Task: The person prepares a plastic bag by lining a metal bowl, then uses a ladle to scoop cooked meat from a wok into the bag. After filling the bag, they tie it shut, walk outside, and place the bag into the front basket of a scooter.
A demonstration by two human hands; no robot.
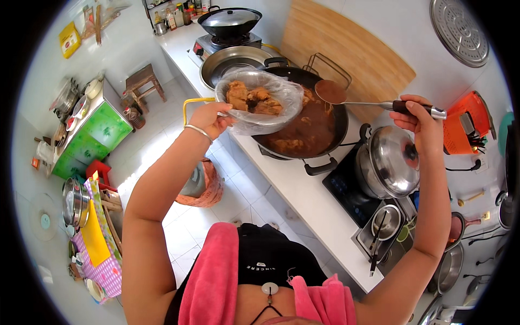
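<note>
My left hand (215,122) is closed on the rim of a bowl (254,129) lined with a clear plastic bag. Browned chunks of food, which look like meat (254,99), lie inside it. The bowl hangs over the left edge of a black two-handled wok (340,125), hiding part of it. Reddish-brown sauce (311,127) with chunks in it fills the wok. In my right hand (416,115) is the dark handle of a metal ladle (360,103). The ladle's head, coated in brown sauce, is above the wok's far right side.
A lidded steel pot (394,162) stands right of the wok, by a black cooktop (346,189). Behind the bowl lies a wide metal pan (214,67); a lidded wok (230,21) sits on a burner beyond. A wooden board (346,49) leans on the wall. An orange-red bag-lined bin (208,187) stands on the floor.
</note>
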